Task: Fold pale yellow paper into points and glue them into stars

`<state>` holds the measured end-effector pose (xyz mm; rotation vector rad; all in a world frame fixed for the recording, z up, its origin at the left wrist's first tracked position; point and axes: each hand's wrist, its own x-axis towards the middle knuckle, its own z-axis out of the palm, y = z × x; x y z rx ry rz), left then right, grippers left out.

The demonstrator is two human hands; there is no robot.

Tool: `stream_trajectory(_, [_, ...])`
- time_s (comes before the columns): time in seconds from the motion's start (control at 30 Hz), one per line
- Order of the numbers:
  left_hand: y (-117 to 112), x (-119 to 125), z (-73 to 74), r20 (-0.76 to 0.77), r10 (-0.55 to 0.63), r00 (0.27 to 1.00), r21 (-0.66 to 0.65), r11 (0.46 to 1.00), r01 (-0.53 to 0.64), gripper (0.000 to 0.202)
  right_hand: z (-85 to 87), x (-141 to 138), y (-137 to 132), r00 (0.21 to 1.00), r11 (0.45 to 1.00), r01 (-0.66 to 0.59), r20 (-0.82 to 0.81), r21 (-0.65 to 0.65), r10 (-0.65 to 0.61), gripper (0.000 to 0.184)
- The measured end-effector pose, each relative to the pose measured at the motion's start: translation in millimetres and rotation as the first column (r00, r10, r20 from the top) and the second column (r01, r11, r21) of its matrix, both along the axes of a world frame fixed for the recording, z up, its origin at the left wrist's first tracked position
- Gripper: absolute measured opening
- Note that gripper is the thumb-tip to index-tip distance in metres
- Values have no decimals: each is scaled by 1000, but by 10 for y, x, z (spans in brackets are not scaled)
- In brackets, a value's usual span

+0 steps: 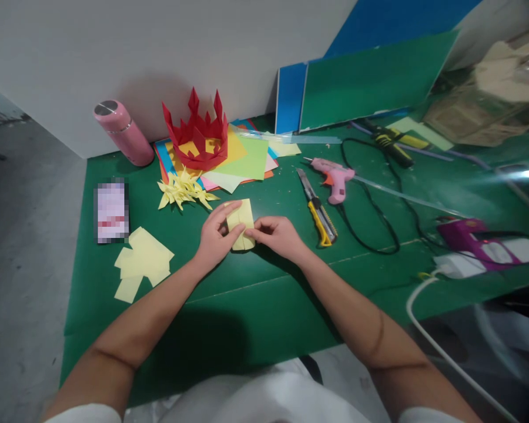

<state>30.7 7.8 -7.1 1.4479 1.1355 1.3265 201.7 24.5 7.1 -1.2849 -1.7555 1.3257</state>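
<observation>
Pinching paper (pixel 241 226) on worktop (pixel 247 305) with left hand (pixel 216 238) and right hand (pixel 277 234) — light, flimsy, crease-prone; best held by edges.

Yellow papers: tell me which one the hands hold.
The folded piece, pinched between the left hand and right hand; the flat sheets to its left and the spiky star behind lie untouched.

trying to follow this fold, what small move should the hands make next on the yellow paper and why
Likely slide the right hand along the flap to press its crease flat: the folded yellow paper lies on the green mat, the left hand holds its left side, and the right pinches its lower right edge.
</observation>
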Motion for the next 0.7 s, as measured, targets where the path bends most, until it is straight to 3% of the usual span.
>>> stream_trajectory(0.5, [8,-8,-6,30,-3,1000,-19,1000,4,43,-16,5,7,1000,1000,-12,-1,-1,12,40])
stream_trajectory(0.7, [21,-10,33,-46,-6,999,-13,1000,6,37,-17,5,2,1000,1000,-5,20,22,4,42])
